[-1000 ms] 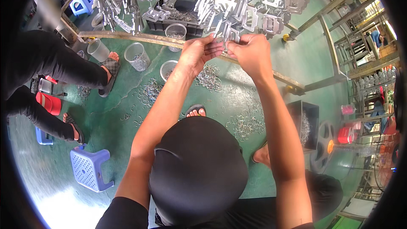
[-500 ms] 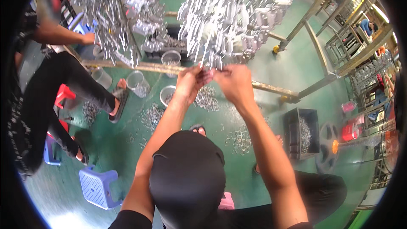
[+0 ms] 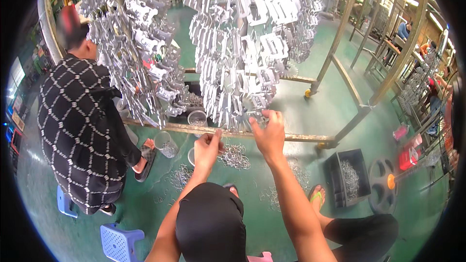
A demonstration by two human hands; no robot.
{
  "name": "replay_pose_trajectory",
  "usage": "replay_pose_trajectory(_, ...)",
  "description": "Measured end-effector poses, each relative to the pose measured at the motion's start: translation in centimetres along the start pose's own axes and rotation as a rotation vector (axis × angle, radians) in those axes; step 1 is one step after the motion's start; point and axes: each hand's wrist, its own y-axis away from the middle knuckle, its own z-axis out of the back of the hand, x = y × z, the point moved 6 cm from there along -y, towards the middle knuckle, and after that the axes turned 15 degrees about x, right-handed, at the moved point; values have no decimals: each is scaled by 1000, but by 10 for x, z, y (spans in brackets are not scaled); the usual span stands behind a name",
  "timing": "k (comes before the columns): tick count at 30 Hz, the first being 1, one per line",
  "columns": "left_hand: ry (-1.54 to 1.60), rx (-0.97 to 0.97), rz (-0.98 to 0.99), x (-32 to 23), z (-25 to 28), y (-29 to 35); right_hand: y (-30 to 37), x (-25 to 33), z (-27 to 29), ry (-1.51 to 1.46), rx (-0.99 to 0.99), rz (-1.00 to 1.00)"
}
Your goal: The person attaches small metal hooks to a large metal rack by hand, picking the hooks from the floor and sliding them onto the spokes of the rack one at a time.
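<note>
A long cluster of shiny metal brackets hangs on hooks in front of me. My right hand is raised at its lower end, thumb and fingers apart, close to the lowest brackets; whether the fingertips touch one I cannot tell. Lower and to the left is my left hand, its fingertips pinched together beside the frame's bottom rail; anything small between them is hidden. Under my hands, small metal hooks lie in a loose pile on the green floor.
A second hanging cluster is at left, beside a seated person in a patterned shirt. The metal rail crosses ahead. Clear tubs stand near it. A black crate of hooks is at right, a blue stool at lower left.
My hands were together at the bottom of the brackets and are now apart; the left has dropped lower. My view has tilted up, and the person at left now leans behind the second cluster.
</note>
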Motion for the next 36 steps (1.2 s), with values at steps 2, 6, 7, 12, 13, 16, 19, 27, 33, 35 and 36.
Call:
replay_pose_trajectory(2,-316,-56,-187,-32,0,14,2,7,1,-10,-38,38)
replay_pose_trajectory(6,-659,-82,-539,-88,-31,30,6,37,16,-101,-163,210)
replay_pose_trajectory(7,-772,-87,-570,-93,-36,28,7,48,21,-163,-171,266)
replay_pose_trajectory(12,-980,-135,-594,-96,-49,16,-7,100,52,-156,-278,305)
replay_pose_trajectory(13,-1003,-147,-584,-97,-50,17,-8,109,57,-144,-286,317)
replay_pose_trajectory(16,-1010,-134,-593,-98,-51,17,-15,123,64,-37,-292,348)
replay_pose_trajectory(19,-984,-123,-591,-95,-52,15,-18,129,63,64,-286,369)
replay_pose_trajectory(27,-869,-66,-580,-93,-55,6,-34,133,49,310,-331,417)
replay_pose_trajectory(33,-796,-70,-610,-90,-48,1,-28,151,83,128,-224,266)
replay_pose_trajectory(35,-805,-88,-636,-96,-49,9,-28,174,114,69,-281,310)
replay_pose_trajectory(36,-800,-92,-622,-96,-49,10,-33,182,124,35,-309,330)
